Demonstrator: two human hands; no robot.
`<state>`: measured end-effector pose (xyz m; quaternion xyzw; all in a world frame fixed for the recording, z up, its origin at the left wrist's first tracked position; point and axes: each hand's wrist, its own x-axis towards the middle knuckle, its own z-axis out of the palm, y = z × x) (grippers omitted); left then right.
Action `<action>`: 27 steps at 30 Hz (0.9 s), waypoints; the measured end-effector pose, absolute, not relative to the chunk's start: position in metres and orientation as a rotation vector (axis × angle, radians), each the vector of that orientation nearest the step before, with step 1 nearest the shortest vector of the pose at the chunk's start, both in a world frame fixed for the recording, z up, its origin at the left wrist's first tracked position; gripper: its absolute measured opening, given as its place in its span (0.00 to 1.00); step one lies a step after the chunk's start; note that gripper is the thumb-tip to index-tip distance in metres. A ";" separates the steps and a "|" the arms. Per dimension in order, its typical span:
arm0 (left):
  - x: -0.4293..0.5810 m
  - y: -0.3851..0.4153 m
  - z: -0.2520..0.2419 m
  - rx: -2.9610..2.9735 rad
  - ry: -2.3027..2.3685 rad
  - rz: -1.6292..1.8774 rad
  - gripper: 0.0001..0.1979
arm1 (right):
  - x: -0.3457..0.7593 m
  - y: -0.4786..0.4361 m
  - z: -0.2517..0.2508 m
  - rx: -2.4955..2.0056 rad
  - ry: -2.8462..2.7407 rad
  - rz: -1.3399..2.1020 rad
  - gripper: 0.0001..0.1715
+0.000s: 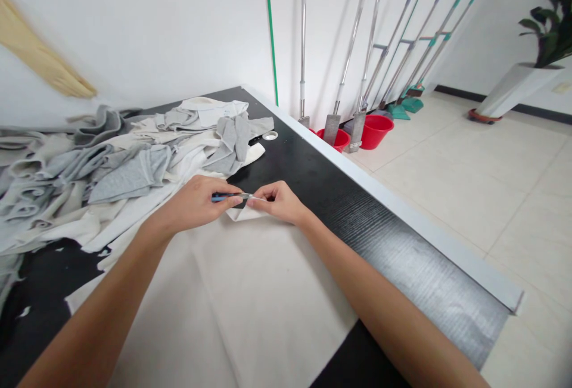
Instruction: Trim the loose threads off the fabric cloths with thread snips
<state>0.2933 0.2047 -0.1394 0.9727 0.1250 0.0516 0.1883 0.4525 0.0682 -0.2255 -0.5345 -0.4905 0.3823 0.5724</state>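
Observation:
A large off-white piece of cloth (250,275) lies spread over the black table between my forearms. In my left hand (199,202) is a small pair of blue-handled thread snips (218,198), held between thumb and fingers with the metal tips pointing right. Those tips meet the lifted far edge of the cloth. My right hand (279,202) pinches that raised edge, close beside the blades. Whether the blades are parted is too small to make out.
Grey and off-white fabric scraps (129,173) are heaped on the left of the black table (313,179). A white ring (270,136) lies near the heap. Beyond the table's right edge, mops (333,129) and red buckets (376,130) stand along the wall, with a potted plant (513,90) farther right.

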 end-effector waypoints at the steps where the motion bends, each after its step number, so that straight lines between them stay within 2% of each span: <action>1: 0.294 0.204 -0.140 2.735 0.351 0.147 0.13 | 0.452 0.068 -0.225 -1.253 -1.150 0.897 0.26; 18: 0.303 0.196 -0.134 2.787 0.313 0.186 0.10 | 0.452 0.068 -0.223 -1.246 -1.156 0.886 0.28; 27: 0.295 0.210 -0.138 2.771 0.396 0.207 0.13 | 0.451 0.066 -0.218 -1.266 -1.113 0.918 0.28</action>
